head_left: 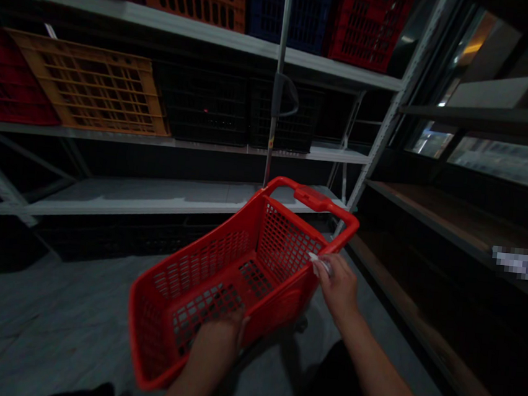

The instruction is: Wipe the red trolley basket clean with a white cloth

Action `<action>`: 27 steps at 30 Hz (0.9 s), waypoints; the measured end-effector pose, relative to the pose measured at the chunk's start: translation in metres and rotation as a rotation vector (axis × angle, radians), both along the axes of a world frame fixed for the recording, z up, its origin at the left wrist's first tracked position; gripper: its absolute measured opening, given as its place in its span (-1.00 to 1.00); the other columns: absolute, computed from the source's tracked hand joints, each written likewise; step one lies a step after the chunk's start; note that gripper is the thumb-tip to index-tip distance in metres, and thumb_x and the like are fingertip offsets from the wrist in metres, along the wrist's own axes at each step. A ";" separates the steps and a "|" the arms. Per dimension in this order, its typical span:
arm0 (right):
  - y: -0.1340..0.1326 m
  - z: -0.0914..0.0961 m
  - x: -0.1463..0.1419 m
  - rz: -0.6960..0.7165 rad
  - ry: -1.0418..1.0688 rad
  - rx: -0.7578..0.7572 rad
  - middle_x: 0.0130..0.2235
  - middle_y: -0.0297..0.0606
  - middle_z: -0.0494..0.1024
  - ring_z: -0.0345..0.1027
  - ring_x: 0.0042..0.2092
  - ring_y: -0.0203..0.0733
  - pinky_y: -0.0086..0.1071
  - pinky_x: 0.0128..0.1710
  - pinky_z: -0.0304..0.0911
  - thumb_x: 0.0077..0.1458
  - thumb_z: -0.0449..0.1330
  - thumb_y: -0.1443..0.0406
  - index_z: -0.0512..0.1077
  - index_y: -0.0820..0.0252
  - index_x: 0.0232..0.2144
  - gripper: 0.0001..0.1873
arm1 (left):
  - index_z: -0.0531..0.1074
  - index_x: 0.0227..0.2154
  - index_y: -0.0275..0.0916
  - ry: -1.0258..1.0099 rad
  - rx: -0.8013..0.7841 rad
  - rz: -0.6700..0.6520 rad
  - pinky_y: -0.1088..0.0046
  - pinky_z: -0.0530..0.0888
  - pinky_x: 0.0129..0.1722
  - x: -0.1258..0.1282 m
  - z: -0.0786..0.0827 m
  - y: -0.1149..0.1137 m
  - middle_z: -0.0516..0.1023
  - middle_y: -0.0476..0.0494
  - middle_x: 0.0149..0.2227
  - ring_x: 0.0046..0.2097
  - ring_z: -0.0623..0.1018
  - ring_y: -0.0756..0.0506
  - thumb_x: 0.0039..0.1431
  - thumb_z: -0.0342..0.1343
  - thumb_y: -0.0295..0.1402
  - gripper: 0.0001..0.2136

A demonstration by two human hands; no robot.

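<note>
A red plastic shopping basket [201, 267] with mesh walls is held tilted above the grey floor, nothing showing inside it. My left hand [215, 343] grips its near rim, fingers curled over the edge. My right hand [337, 286] is closed on the right rim below the red handle [313, 198], with a small pale thing pinched in its fingertips that I cannot make out.
Metal shelving [152, 193] ahead carries an orange crate [92, 85], red crates [5, 73], black crates [207, 105], and more crates on the top shelf. A grey pole with a handle [276, 93] stands behind the basket. Dark wooden shelves [453, 222] run along the right.
</note>
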State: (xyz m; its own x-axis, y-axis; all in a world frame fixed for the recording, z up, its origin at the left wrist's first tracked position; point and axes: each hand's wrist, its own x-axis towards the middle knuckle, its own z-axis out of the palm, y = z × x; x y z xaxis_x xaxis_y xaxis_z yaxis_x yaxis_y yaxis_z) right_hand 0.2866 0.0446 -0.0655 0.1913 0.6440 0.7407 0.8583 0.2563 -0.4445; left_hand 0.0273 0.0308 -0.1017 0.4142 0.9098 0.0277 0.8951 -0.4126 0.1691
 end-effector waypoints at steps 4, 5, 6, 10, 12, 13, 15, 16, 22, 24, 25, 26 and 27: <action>0.001 -0.004 0.000 0.048 -0.040 -0.001 -0.16 -0.12 0.38 0.32 -0.13 -0.15 -0.27 -0.09 0.29 0.11 0.05 0.35 0.43 0.21 -0.18 -0.76 | 0.37 -0.19 -0.23 -0.006 0.002 0.000 0.43 0.45 -0.32 -0.003 -0.001 0.002 0.58 -0.18 -0.28 -0.28 0.58 -0.09 0.27 -0.27 -0.32 -0.69; 0.002 -0.007 -0.001 0.054 -0.064 -0.019 -0.15 -0.11 0.37 0.31 -0.12 -0.13 -0.25 -0.09 0.29 0.11 0.04 0.37 0.43 0.22 -0.15 -0.73 | 0.37 -0.18 -0.23 -0.007 0.002 -0.001 0.41 0.46 -0.31 -0.004 -0.002 0.002 0.58 -0.18 -0.28 -0.27 0.58 -0.10 0.27 -0.27 -0.32 -0.69; 0.002 -0.011 -0.004 0.061 -0.084 -0.037 -0.15 -0.10 0.36 0.31 -0.12 -0.13 -0.24 -0.10 0.30 0.10 0.03 0.39 0.43 0.22 -0.14 -0.71 | 0.37 -0.18 -0.23 -0.008 0.000 -0.004 0.40 0.46 -0.30 -0.005 -0.002 0.002 0.58 -0.18 -0.27 -0.26 0.58 -0.11 0.27 -0.27 -0.31 -0.69; -0.007 -0.030 -0.033 0.136 -0.144 -0.071 -0.16 -0.09 0.41 0.29 -0.10 -0.12 -0.21 -0.08 0.30 0.07 0.00 0.48 0.43 0.20 -0.11 -0.63 | 0.37 -0.18 -0.21 -0.014 -0.010 -0.009 0.36 0.47 -0.31 -0.006 -0.001 0.002 0.58 -0.17 -0.28 -0.27 0.58 -0.13 0.27 -0.27 -0.30 -0.69; -0.015 -0.040 -0.055 0.212 -0.181 -0.081 -0.12 -0.06 0.45 0.29 -0.10 -0.11 -0.22 -0.09 0.31 0.06 -0.01 0.50 0.44 0.22 -0.11 -0.62 | 0.37 -0.18 -0.21 -0.016 -0.008 -0.006 0.35 0.47 -0.31 -0.006 -0.001 0.002 0.58 -0.17 -0.28 -0.27 0.58 -0.14 0.27 -0.27 -0.30 -0.69; -0.018 -0.044 -0.065 0.253 -0.194 -0.087 -0.10 -0.06 0.46 0.29 -0.10 -0.11 -0.23 -0.10 0.32 0.06 -0.01 0.51 0.43 0.23 -0.09 -0.61 | 0.37 -0.18 -0.20 -0.017 -0.006 -0.004 0.35 0.47 -0.31 -0.007 0.000 0.001 0.58 -0.17 -0.28 -0.26 0.58 -0.14 0.27 -0.27 -0.30 -0.70; -0.022 -0.049 -0.076 0.309 -0.205 -0.095 -0.07 -0.10 0.48 0.31 -0.11 -0.13 -0.26 -0.12 0.34 0.05 -0.02 0.52 0.42 0.22 -0.06 -0.57 | 0.38 -0.19 -0.19 -0.014 -0.006 0.002 0.35 0.47 -0.32 -0.008 0.000 0.001 0.59 -0.15 -0.30 -0.28 0.58 -0.14 0.26 -0.25 -0.31 -0.71; -0.022 -0.050 -0.076 0.318 -0.208 -0.093 -0.06 -0.12 0.48 0.32 -0.11 -0.14 -0.26 -0.12 0.34 0.05 -0.02 0.53 0.41 0.21 -0.05 -0.56 | 0.38 -0.20 -0.18 -0.012 -0.006 0.003 0.35 0.47 -0.33 -0.009 0.000 0.001 0.59 -0.14 -0.30 -0.28 0.59 -0.15 0.26 -0.24 -0.31 -0.72; -0.011 -0.032 -0.029 0.117 -0.177 -0.033 -0.08 -0.12 0.50 0.33 -0.07 -0.11 -0.18 -0.06 0.31 0.05 -0.01 0.52 0.45 0.21 -0.09 -0.58 | 0.38 -0.22 -0.18 0.000 -0.007 0.009 0.35 0.47 -0.37 -0.019 -0.002 0.003 0.59 -0.15 -0.32 -0.31 0.59 -0.16 0.26 -0.26 -0.27 -0.70; -0.011 -0.030 -0.027 0.086 -0.152 -0.015 -0.07 -0.12 0.50 0.34 -0.07 -0.10 -0.16 -0.06 0.30 0.06 -0.01 0.50 0.44 0.20 -0.09 -0.60 | 0.39 -0.22 -0.19 0.004 -0.007 0.011 0.34 0.47 -0.38 -0.022 -0.003 0.004 0.59 -0.17 -0.31 -0.31 0.59 -0.17 0.26 -0.26 -0.27 -0.70; -0.013 -0.031 -0.032 0.088 -0.145 -0.017 -0.07 -0.12 0.50 0.34 -0.07 -0.11 -0.16 -0.06 0.31 0.06 -0.01 0.50 0.44 0.20 -0.08 -0.59 | 0.39 -0.22 -0.19 0.006 -0.007 0.009 0.33 0.47 -0.38 -0.023 -0.003 0.004 0.58 -0.17 -0.31 -0.31 0.59 -0.18 0.26 -0.25 -0.28 -0.70; -0.015 -0.034 -0.041 0.099 -0.141 -0.028 -0.07 -0.12 0.50 0.34 -0.08 -0.11 -0.17 -0.07 0.31 0.06 -0.02 0.51 0.44 0.21 -0.08 -0.59 | 0.39 -0.23 -0.19 0.006 -0.006 0.004 0.33 0.46 -0.38 -0.024 -0.003 0.004 0.58 -0.18 -0.31 -0.31 0.59 -0.18 0.26 -0.25 -0.28 -0.70; -0.019 -0.038 -0.054 0.120 -0.140 -0.046 -0.07 -0.12 0.50 0.34 -0.08 -0.11 -0.19 -0.07 0.32 0.05 -0.02 0.51 0.44 0.22 -0.08 -0.58 | 0.39 -0.23 -0.19 0.006 -0.005 -0.002 0.33 0.46 -0.37 -0.025 -0.003 0.004 0.58 -0.18 -0.31 -0.30 0.58 -0.18 0.25 -0.25 -0.29 -0.71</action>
